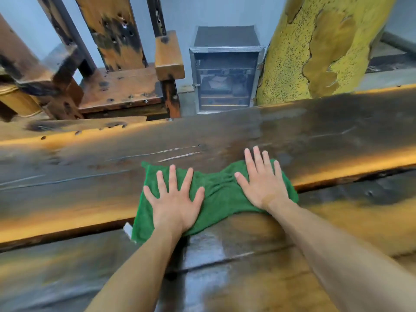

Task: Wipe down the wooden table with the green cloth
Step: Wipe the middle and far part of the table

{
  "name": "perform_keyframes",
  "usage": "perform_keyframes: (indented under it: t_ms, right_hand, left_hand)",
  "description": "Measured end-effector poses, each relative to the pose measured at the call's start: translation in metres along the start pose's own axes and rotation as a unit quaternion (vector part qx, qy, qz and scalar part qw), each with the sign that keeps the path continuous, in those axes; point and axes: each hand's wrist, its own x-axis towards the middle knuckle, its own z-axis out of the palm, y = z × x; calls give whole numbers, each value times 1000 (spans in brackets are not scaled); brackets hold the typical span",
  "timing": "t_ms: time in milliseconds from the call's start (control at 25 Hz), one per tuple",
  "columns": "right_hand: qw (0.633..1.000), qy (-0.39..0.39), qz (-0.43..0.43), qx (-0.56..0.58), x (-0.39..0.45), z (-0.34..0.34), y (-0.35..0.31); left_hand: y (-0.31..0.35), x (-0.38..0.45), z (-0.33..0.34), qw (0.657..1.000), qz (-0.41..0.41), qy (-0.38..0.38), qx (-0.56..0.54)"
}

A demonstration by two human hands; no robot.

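A green cloth [219,194] lies spread on the dark wooden table [90,176], bunched into folds in its middle. My left hand [174,198] presses flat on the cloth's left part, fingers spread. My right hand [261,181] presses flat on its right part, fingertips reaching past the far edge onto the wood. A small white tag [127,228] sticks out at the cloth's near left corner. The wood near me looks glossy and wet.
Beyond the table's far edge stands a heavy wooden chair [126,82] at the left, a metal-framed glass cabinet [225,73] in the middle and a yellow mottled trunk [315,46] at the right. A gap between planks [67,235] runs across the tabletop.
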Motion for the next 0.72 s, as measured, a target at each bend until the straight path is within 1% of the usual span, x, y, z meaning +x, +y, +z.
perform_keyframes:
  t_ms: [160,320,400,520,600,720]
  right_hand:
    - [1000,-12,-5,-1,-105,6,2]
    - [1000,-19,-22,4,-185,16,12]
    - [999,-13,-33,-2,-221,23,18]
    - [999,-6,-45,-3,-274,26,26]
    - [999,-20,-47,-4,-310,25,34]
    - [998,-39,-39,-11,-359,20,41]
  left_hand:
    - [-4,-101,20,1000,-20,-3,11]
    - [-4,-188,43,999,-44,0,0]
    - [-2,-229,52,999,-40,-6,7]
    - [0,-283,67,999,-34,19,25]
    - [3,-317,75,999,-27,29,23]
    - [8,-369,84,999,-32,18,11]
